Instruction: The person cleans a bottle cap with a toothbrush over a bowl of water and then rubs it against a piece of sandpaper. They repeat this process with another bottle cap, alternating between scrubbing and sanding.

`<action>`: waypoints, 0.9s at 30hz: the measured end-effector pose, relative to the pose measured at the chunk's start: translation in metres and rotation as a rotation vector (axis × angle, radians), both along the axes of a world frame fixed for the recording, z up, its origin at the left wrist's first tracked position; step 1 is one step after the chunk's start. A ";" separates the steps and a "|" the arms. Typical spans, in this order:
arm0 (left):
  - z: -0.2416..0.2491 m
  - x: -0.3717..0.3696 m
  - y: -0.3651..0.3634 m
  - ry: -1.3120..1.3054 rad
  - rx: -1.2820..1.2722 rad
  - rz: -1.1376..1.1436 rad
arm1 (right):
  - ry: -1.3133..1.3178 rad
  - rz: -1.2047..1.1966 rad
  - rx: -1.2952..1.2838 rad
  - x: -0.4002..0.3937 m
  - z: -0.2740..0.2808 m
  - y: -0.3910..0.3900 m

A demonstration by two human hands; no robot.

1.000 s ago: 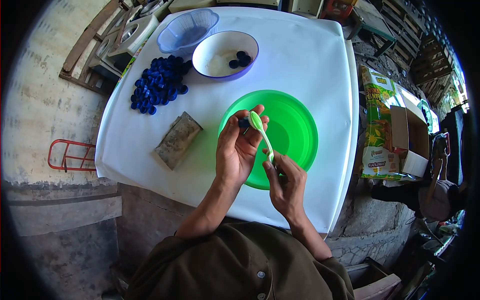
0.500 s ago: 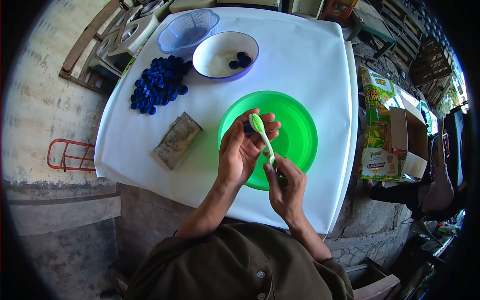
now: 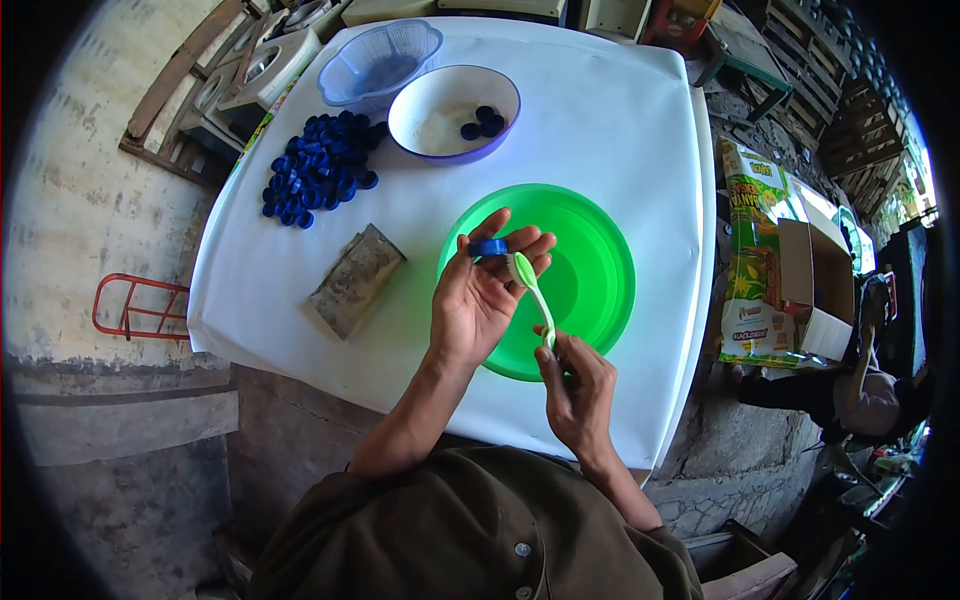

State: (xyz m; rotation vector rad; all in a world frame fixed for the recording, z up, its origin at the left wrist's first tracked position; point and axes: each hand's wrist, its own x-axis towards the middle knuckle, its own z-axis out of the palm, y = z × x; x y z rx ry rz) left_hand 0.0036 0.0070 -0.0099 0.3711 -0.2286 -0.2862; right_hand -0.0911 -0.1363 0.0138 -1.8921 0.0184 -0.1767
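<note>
Between the thumb and fingers of my left hand (image 3: pixel 474 305) is a blue bottle cap (image 3: pixel 487 247), palm turned up over the green basin (image 3: pixel 600 315). My right hand (image 3: pixel 578 385) grips the lower handle of a green and white toothbrush (image 3: pixel 535 290). Its bristled head sits just right of the cap, close to my left fingers. A heap of blue caps (image 3: pixel 320 165) lies at the far left of the table. Several more caps (image 3: pixel 480 123) rest inside the white bowl (image 3: pixel 425 105) with a purple outside.
A pale blue plastic basket (image 3: pixel 345 75) stands behind the bowl. A worn grey block (image 3: pixel 357 280) lies left of the basin on the white-covered table (image 3: pixel 250 290). At right are an open cardboard box (image 3: pixel 800 265) and a person (image 3: pixel 860 395). A red metal frame (image 3: pixel 125 305) stands left.
The cap has turned in my left fingers, now showing its side more plainly. The toothbrush has shifted slightly right and down, its head now beside the cap rather than over it.
</note>
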 end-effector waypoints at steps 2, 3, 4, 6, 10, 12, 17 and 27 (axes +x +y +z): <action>-0.001 -0.001 0.001 0.020 -0.016 -0.015 | 0.014 -0.025 -0.022 -0.001 -0.001 -0.004; 0.000 -0.003 -0.001 0.031 0.016 -0.037 | 0.033 -0.040 0.002 0.001 0.005 -0.004; 0.000 -0.006 -0.003 0.037 0.011 -0.061 | 0.037 -0.042 0.022 0.003 0.006 -0.002; 0.000 -0.009 -0.009 0.037 0.000 -0.109 | 0.034 -0.046 0.058 0.007 0.008 0.002; 0.000 0.001 -0.002 0.024 0.104 0.016 | 0.099 -0.019 0.057 -0.004 -0.003 -0.007; 0.005 0.008 0.004 0.013 0.388 0.081 | 0.145 -0.038 0.045 -0.009 -0.005 -0.021; -0.002 0.017 0.004 -0.265 1.232 0.027 | 0.216 -0.105 -0.100 -0.006 0.011 -0.058; -0.023 0.012 -0.009 -0.695 1.920 -0.102 | 0.109 -0.026 -0.437 0.019 0.022 -0.066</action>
